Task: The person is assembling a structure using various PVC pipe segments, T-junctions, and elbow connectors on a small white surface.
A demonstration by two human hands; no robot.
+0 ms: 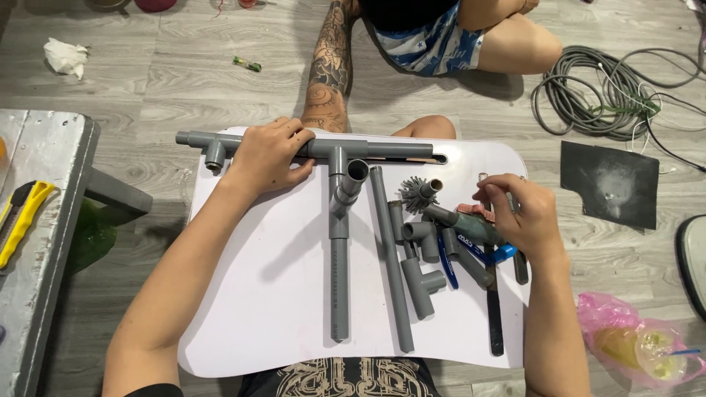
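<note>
My left hand (268, 156) grips a long grey pipe assembly (382, 149) that lies across the far edge of a white lap table (257, 309). The assembly has tee fittings, and one branch pipe (339, 272) runs toward me. My right hand (523, 215) hovers over a pile of loose grey fittings (419, 254) at the table's right side, its fingertips pinched around something small that I cannot make out. Under it lie a greenish tube (478, 226), a blue-handled tool (491, 254) and a dark strip (494, 316). A loose straight pipe (390, 257) lies beside the branch.
Another person sits on the floor beyond the table, a tattooed arm (329, 70) reaching toward the pipe. Coiled grey cable (596, 92) and a black sheet (610, 184) lie right. A metal bench with a yellow utility knife (22, 220) stands left. A pink plastic bag (640, 345) lies near right.
</note>
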